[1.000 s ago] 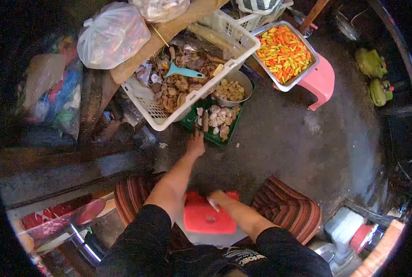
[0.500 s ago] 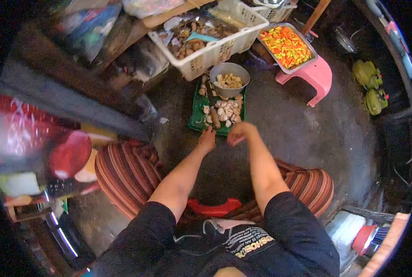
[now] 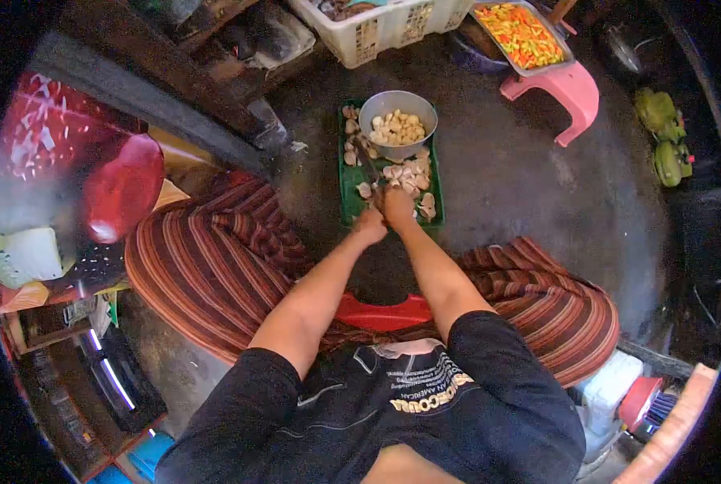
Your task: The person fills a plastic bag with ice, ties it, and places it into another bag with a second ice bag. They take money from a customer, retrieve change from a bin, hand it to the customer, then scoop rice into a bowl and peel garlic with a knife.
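Observation:
A shallow green tray (image 3: pixel 434 173) lies on the floor ahead of me, with unpeeled garlic cloves (image 3: pixel 413 173) heaped on it. At its far end a metal pot (image 3: pixel 376 141) holds pale peeled garlic cloves (image 3: pixel 398 128). My right hand (image 3: pixel 399 208) is closed over the handle end of a knife (image 3: pixel 367 161). The dark blade points away from me across the tray. Just left of it and nearly touching, my left hand (image 3: pixel 370 227) is closed at the tray's near edge. What its fingers hold, if anything, is hidden.
Behind the tray stands a white plastic crate (image 3: pixel 376 36). A metal tray of red and yellow chillies (image 3: pixel 522 36) rests on a pink stool (image 3: pixel 566 101). Green squash-like vegetables (image 3: pixel 663 137) lie far right, and a red bowl-like thing (image 3: pixel 126 189) sits left.
My right hand has come in from the tray's near right corner and closed on the knife handle. My left hand has closed beside it. The view has tilted down.

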Demonstrator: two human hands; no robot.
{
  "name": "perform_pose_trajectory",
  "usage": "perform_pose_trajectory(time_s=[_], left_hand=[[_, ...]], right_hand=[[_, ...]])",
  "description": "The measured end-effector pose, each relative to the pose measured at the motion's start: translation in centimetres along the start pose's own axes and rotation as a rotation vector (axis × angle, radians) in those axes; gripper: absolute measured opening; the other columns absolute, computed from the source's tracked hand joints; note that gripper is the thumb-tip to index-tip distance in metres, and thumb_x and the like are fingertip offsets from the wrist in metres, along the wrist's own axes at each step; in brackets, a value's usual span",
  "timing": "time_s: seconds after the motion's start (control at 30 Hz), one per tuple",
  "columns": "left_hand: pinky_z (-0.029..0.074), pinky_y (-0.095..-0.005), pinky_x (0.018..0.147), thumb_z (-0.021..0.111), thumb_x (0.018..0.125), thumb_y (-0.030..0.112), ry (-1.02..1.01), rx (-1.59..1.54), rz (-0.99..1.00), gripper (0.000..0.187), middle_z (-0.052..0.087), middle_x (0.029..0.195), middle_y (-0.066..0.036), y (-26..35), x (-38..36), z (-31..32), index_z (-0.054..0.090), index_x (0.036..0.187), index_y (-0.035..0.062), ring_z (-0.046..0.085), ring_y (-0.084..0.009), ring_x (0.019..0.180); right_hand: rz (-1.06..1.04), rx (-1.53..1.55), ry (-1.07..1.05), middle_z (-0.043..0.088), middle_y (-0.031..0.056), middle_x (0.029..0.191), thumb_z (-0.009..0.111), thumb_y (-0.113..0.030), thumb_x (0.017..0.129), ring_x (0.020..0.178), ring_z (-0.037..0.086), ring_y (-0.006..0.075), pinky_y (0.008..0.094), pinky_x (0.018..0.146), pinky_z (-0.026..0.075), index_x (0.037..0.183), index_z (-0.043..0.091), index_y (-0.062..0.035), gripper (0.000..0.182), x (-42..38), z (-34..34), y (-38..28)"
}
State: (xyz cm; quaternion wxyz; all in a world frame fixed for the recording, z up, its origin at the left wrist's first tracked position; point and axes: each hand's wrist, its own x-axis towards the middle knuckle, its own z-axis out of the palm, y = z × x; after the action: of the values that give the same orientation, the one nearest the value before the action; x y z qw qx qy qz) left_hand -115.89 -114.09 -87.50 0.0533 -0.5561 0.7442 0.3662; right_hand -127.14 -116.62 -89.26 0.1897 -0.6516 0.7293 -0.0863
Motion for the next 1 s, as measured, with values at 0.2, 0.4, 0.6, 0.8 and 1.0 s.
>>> perform_pose_trajectory(time_s=[0.2, 0.4, 0.6, 0.8, 1.0], left_hand=[[0.048, -0.0437, 0.086, 0.055, 0.079, 0.008, 0.318, -0.193, -0.079, 0.04, 0.057, 0.109, -0.025, -1.6, 1.9, -5.9, 0.052, 0.117, -0.0042, 0.057, -0.0372, 0.101], [0.049, -0.0462, 0.082, 0.056, 0.084, 0.012, 0.291, -0.119, -0.144, 0.034, 0.052, 0.112, -0.024, -2.8, 7.0, -3.5, 0.05, 0.113, -0.0047, 0.056, -0.0383, 0.099], [0.048, -0.0425, 0.074, 0.059, 0.081, 0.003, 0.272, -0.22, -0.134, 0.03, 0.058, 0.096, -0.021, -2.9, 8.6, -2.3, 0.052, 0.11, -0.0036, 0.059, -0.0341, 0.086], [0.047, -0.0298, 0.065, 0.059, 0.086, 0.004, 0.269, -1.344, -0.077, 0.027, 0.058, 0.092, -0.009, -0.3, 5.6, -7.9, 0.053, 0.112, 0.0014, 0.059, -0.017, 0.078], [0.048, -0.0265, 0.068, 0.059, 0.089, 0.013, 0.266, -1.36, 0.161, 0.02, 0.063, 0.093, -0.007, 3.2, 3.7, -11.2, 0.061, 0.105, 0.0013, 0.059, -0.0152, 0.081]], right_hand=[[0.201, 0.155, -0.143, 0.062, 0.0242, 0.098, 0.067, -0.036, 0.072, 0.096, 0.059, 0.038, 0.0439, 0.081, 0.049, 0.106, 0.057, 0.0028, 0.053, -0.2, -9.2, -1.6], [0.121, 0.24, -0.071, 0.064, 0.0219, 0.097, 0.059, -0.041, 0.078, 0.093, 0.061, 0.0377, 0.0439, 0.08, 0.048, 0.116, 0.051, -0.0015, 0.055, -2.4, -13.3, -1.0], [0.118, 0.369, -0.044, 0.064, 0.0208, 0.095, 0.064, -0.032, 0.077, 0.084, 0.063, 0.0369, 0.0449, 0.072, 0.049, 0.123, 0.046, -0.0089, 0.054, -3.4, -13.0, 0.3], [-0.047, 0.622, 0.305, 0.065, 0.0197, 0.092, 0.064, -0.028, 0.079, 0.076, 0.064, 0.035, 0.0406, 0.068, 0.049, 0.122, 0.05, -0.0064, 0.05, -0.8, -12.1, -0.5], [0.126, 0.935, 0.179, 0.061, 0.002, 0.069, 0.069, -0.027, 0.081, 0.055, 0.053, 0.0096, 0.0256, 0.049, 0.041, 0.093, 0.062, -0.0029, 0.028, 0.8, -13.0, -2.3]])
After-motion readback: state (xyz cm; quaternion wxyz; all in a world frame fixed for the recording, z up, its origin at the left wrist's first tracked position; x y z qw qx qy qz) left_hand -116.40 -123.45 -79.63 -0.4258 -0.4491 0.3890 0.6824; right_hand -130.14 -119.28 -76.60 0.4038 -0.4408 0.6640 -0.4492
